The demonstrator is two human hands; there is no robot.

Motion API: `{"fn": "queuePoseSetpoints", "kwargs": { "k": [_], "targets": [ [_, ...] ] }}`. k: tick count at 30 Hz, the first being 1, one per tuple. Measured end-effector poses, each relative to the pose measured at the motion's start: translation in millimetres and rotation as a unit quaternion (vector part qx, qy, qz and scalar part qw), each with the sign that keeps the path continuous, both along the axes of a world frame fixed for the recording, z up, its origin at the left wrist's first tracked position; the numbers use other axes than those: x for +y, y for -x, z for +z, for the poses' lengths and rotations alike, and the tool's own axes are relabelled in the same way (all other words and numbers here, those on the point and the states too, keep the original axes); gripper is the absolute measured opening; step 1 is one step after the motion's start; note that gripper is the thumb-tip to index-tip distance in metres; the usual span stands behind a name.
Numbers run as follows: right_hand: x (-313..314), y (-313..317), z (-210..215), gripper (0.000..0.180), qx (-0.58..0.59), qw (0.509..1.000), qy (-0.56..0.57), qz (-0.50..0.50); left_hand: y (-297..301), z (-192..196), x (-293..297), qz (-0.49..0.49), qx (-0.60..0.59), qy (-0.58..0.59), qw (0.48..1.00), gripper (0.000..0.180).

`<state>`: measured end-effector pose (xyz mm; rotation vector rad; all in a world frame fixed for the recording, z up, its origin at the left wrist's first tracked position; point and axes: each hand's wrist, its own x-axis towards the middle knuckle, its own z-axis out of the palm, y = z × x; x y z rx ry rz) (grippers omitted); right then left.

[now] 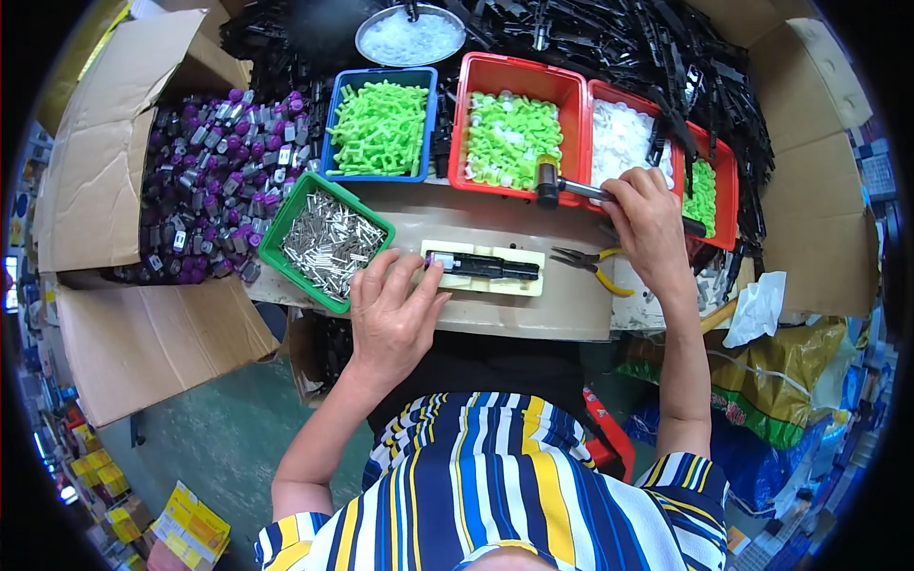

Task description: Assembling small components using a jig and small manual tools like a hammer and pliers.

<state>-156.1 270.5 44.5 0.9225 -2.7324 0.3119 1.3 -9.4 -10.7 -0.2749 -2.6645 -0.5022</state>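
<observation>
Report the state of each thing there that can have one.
Hammer: gripped by its handle
Right hand: closed on the hammer
Black part: lying in cream holder
Left hand: fingers at black part's left end, grip unclear
Pliers: lying on table, handles spread
Carton: open, holding purple-grey pieces
Green bin: open, holding metal pins
Blue bin: open, holding green parts
Left red bin: open, part-filled

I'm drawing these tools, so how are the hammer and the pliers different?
The hammer is gripped in the right hand, while the pliers lie loose on the table. The hammer has one straight handle; the pliers have two. The hammer looks black and silvery, but the pliers have yellow handles. Both have dark heads.
</observation>
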Motion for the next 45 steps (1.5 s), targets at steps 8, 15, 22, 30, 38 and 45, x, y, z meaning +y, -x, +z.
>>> {"fn": "queuePoseSetpoints", "kwargs": {
  "k": [8,15,22,30,38,45],
  "targets": [
    [11,59,15,0.014,0.091,0.988,0.124,-0.025,-3,8,0,0.009,-0.008,-0.025,1.000,0.039],
    [26,121,-7,0.016,0.120,0.986,0.100,-0.066,-8,13,-7,0.020,-0.010,-0.038,0.999,0.037],
    [13,100,-2,0.017,0.121,0.983,0.126,-0.059,-6,22,-36,0.083,0.010,-0.033,0.996,0.035],
    [-49,61,-18,0.014,0.037,0.980,0.171,0.093,16,25,-67,0.144,-0.029,-0.034,0.989,0.017],
    [-68,61,-15,0.018,0.046,0.981,0.134,0.129,27,34,-68,0.128,-0.045,-0.031,0.990,0.012],
    [-62,60,-14,0.013,-0.062,0.989,0.073,0.114,25,33,-69,0.113,-0.018,-0.063,0.991,0.010]
  ]
}}
